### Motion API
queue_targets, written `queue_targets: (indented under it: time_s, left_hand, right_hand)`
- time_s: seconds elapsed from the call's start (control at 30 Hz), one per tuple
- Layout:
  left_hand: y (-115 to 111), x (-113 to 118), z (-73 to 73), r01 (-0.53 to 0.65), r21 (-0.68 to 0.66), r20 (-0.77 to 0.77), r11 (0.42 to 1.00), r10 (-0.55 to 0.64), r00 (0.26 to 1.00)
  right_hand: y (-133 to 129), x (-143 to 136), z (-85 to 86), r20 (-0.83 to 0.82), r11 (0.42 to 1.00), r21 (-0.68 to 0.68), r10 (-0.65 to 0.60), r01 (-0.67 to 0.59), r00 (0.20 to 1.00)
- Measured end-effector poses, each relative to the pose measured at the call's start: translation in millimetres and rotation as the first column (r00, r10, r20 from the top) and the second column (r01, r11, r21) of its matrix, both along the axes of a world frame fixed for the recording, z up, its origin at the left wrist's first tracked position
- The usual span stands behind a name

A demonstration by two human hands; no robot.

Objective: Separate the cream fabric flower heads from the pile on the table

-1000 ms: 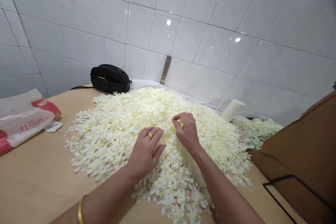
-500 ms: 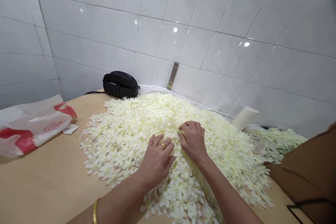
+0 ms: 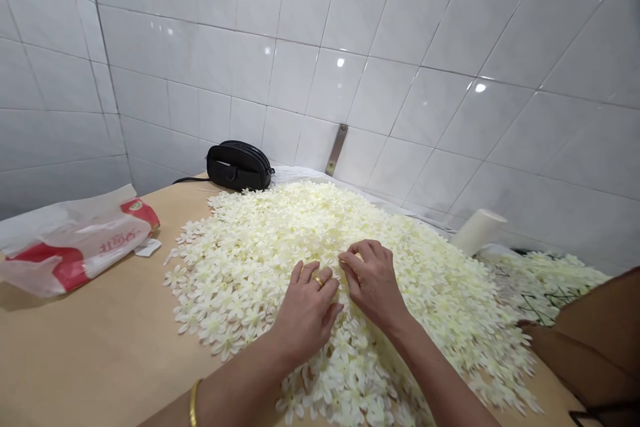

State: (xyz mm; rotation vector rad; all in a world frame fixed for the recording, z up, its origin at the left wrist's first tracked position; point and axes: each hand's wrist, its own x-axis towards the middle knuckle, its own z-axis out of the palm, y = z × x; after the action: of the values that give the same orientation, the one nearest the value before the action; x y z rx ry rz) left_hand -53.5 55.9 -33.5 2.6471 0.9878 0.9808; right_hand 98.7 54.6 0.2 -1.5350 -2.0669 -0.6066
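A broad heap of cream-white artificial flower heads covers much of the table. My left hand, with a gold ring on one finger, rests palm down on the heap. Its fingers are slightly bent and the thumb stands apart; I see nothing held in it. Just right of it, my right hand has its thumb and forefinger brought together at the flowers. Whatever is between those fingertips is too small to make out. The hands are close together but not touching. Blossoms lie around both hands and under the forearms.
A black pouch bag sits at the back by the tiled wall. On the left lies a white-and-red plastic bag. A white roll, flowers with green stems and a brown cardboard flap are on the right.
The whole view has shifted slightly, so everything appears a little further right and lower. My right thumb and forefinger have come closer together. My left hand keeps nearly the same pose.
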Motion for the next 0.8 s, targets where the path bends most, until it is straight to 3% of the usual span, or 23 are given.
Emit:
queue_targets:
  time_s: [0.23,0.37,0.47,0.67,0.8]
  left_hand:
    - [2,0,-1.6,-0.004,0.054,0.034,0.999,0.002,0.999]
    - [7,-2,-0.5,0.014,0.140,0.098,0.990,-0.028,0.995]
    - [10,-1,-0.9,0.015,0.195,0.145,0.981,-0.044,0.989]
    - [6,3,-2.8,0.043,0.213,0.192,0.976,-0.085,0.978]
    - [8,2,-3.3,0.016,0.210,0.222,0.978,-0.063,0.973]
  right_hand:
    - [-9,2,16.1,-0.247,0.997,0.076,0.033,-0.015,0.968]
    - [-32,9,19.4,-0.426,0.995,0.094,0.020,0.022,0.905]
    - [-64,23,9.2,-0.500,0.997,0.052,-0.030,0.065,0.865]
    - [-137,41,-27.5,-0.531,0.982,-0.102,-0.191,0.162,0.826]
    - [-160,39,-41.9,-0.497,0.972,-0.169,-0.226,0.162,0.838]
